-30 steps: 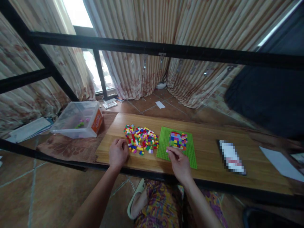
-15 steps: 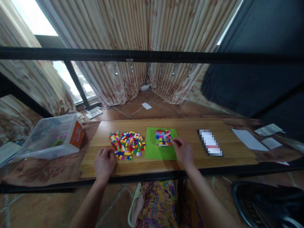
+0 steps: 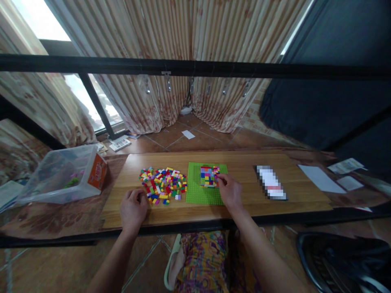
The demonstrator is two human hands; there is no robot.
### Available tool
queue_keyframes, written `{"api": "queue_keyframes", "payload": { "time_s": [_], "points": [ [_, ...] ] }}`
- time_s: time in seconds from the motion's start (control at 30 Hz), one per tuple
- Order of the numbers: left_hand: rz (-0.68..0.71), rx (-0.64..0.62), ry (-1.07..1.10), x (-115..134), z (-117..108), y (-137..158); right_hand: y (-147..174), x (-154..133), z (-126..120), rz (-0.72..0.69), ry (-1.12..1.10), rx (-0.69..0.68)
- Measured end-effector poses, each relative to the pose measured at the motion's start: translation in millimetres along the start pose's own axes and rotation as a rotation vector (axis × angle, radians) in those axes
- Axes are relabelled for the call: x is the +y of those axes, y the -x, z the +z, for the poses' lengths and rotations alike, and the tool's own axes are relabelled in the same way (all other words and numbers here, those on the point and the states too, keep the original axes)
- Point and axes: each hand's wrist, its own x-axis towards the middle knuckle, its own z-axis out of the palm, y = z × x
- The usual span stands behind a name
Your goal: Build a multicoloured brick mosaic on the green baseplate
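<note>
My right hand (image 3: 230,192) reaches over the right side of the green baseplate (image 3: 193,195). Its thumb and forefinger are pinched at the right edge of a multicoloured block of toy bricks (image 3: 208,177) built on the plate; whatever sits between the fingertips is too small to make out. My left hand (image 3: 133,207) rests on the wooden board with its fingers curled in, just left of a scattered pile of loose toy bricks (image 3: 165,183). What the left fingers hold, if anything, is hidden.
A clear plastic box (image 3: 64,175) with an orange label stands left of the wooden board (image 3: 241,162). On the board's right lies a phone-like flat object (image 3: 271,183), its surface blurred out. Papers (image 3: 320,179) lie further right, and a black bar (image 3: 195,67) crosses beyond the board.
My right hand has moved slightly left, its fingertips now against the right edge of the brick block. My left hand stays in the same place.
</note>
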Motion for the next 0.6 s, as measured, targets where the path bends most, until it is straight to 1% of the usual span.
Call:
{"api": "queue_keyframes", "payload": {
  "time_s": [0.2,0.47,0.6],
  "points": [
    [-0.020,-0.004,0.007,3.1,-1.0,0.9,0.3,-0.9,0.7,0.122,-0.078,0.009],
    [0.010,0.004,0.007,0.4,0.6,1.0,1.4,2.0,-3.3,0.169,-0.204,0.024],
    [0.000,0.008,0.002,-0.1,1.1,1.3,0.4,1.0,-2.0,0.206,-0.257,0.037]
  ]
}}
